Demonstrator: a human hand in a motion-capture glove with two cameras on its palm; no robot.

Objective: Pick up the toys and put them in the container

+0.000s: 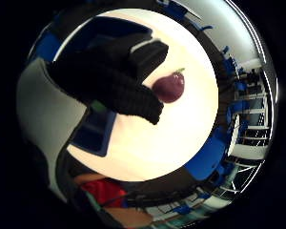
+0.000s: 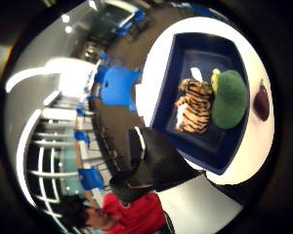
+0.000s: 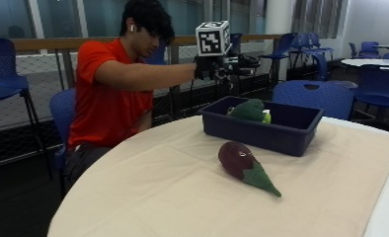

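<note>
Hand (image 3: 224,66) empty, fingers relaxed, raised above the container (image 3: 263,129) at upper centre; eggplant toy (image 3: 246,165) lies on the counter (image 3: 148,187) lower centre, so drop down and grasp its fat body.

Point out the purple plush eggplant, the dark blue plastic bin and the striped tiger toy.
Purple plush eggplant (image 3: 237,155): outside view, purple body.
Dark blue plastic bin (image 3: 257,132): outside view, near wall.
Striped tiger toy (image 2: 194,106): thumb-side palm view, striped back.
</note>
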